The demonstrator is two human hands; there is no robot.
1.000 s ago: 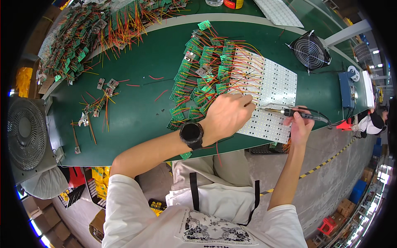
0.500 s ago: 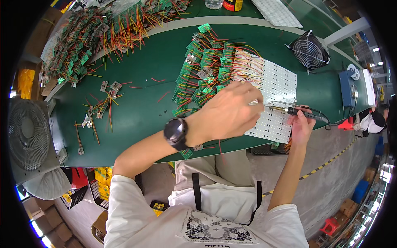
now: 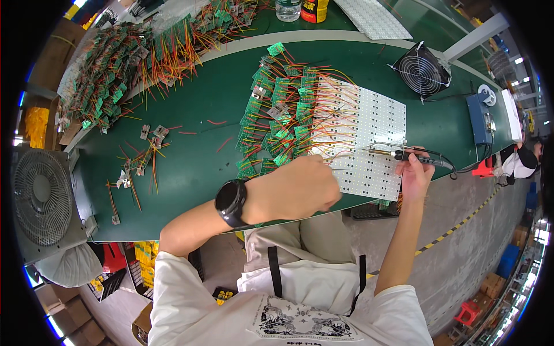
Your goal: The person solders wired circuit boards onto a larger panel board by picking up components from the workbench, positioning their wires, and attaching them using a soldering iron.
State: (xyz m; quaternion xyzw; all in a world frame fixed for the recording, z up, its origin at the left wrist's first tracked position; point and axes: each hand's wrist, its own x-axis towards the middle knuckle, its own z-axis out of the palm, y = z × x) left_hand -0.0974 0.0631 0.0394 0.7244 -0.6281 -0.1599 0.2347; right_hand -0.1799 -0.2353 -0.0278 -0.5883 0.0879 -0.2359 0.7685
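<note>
My right hand point(image 3: 416, 175) grips a soldering iron point(image 3: 399, 154), its tip over a white panel point(image 3: 384, 118) dotted with rows of small marks. A thin metal tube runs beside the iron's tip. My left hand point(image 3: 300, 189), with a black watch point(image 3: 231, 203) on the wrist, is curled shut near the panel's lower left corner. Its fingertips are hidden, so anything in them cannot be made out. Small green circuit boards point(image 3: 249, 124) stand in overlapping rows left of the panel. Their red and yellow wires point(image 3: 334, 124) lie across the panel's left part.
A large heap of wired boards point(image 3: 107, 81) fills the back left. Loose wired parts point(image 3: 157, 138) lie on the green table point(image 3: 196, 173). A black fan point(image 3: 424, 72) and a blue box point(image 3: 479, 118) with a solder spool point(image 3: 487, 95) stand at the right; a bottle point(image 3: 287, 10) stands behind.
My left hand has drawn back from beside the iron's tip toward the table's near edge, uncovering more wires and panel. My right hand still holds the iron over the panel.
</note>
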